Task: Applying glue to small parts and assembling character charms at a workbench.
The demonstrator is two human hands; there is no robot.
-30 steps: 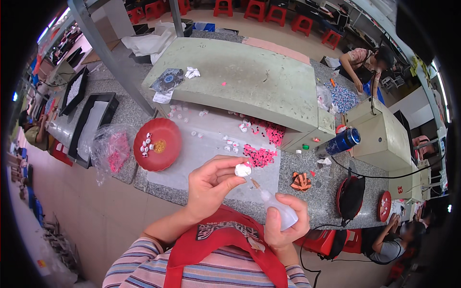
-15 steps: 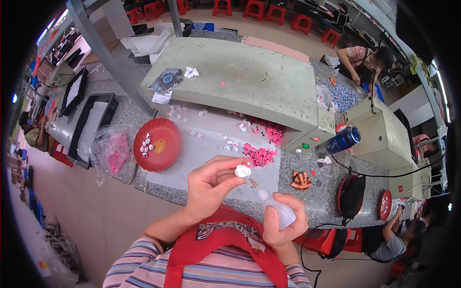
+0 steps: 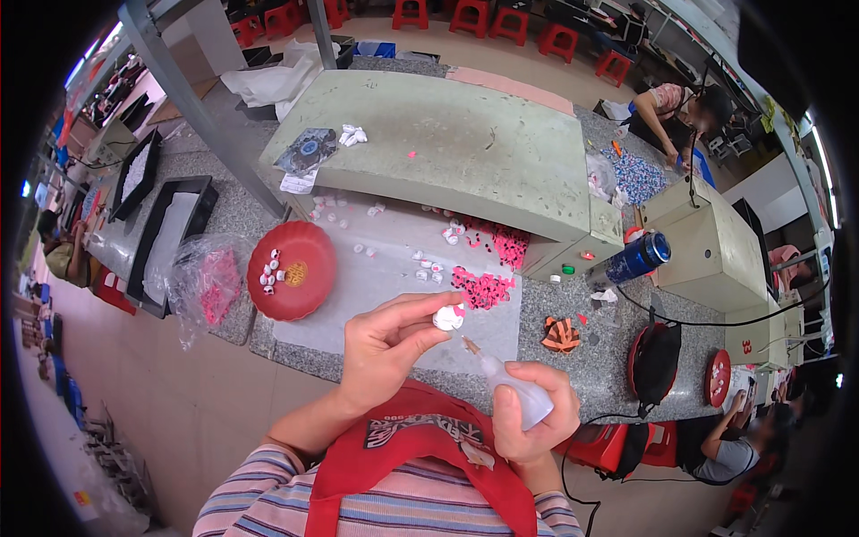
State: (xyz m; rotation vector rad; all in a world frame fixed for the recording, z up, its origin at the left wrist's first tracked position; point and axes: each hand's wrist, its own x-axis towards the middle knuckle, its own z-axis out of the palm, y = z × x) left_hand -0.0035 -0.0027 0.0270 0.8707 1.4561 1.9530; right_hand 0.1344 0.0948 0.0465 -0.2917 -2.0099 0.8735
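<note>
Between the thumb and fingers of my left hand (image 3: pixel 376 358) is a small white figurine head (image 3: pixel 446 318) with a pink bit on its upper right. My right hand (image 3: pixel 535 438) is wrapped round a translucent squeeze bottle (image 3: pixel 530 407). The bottle's thin needle tip points up and left, close below the head; whether they touch is too small to tell. Both hands hover over the near edge of a white paper sheet (image 3: pixel 309 329). On that sheet, past my hands, lie many small pink pieces (image 3: pixel 483 288) and several loose white heads (image 3: pixel 428 267).
A red plate (image 3: pixel 313 300) with several white heads stands at left, beside a clear bag (image 3: pixel 215 291). A low pale-green box shelf (image 3: pixel 429 116) overhangs the work area. Rightward are a blue bottle (image 3: pixel 637 259), orange-brown pieces (image 3: pixel 561 335) and a black-covered bowl (image 3: pixel 658 369). Other people sit rightward.
My left hand and the white head have shifted slightly left, and its pink bit shows more plainly. The squeeze bottle is nearly where it was, still in my right hand.
</note>
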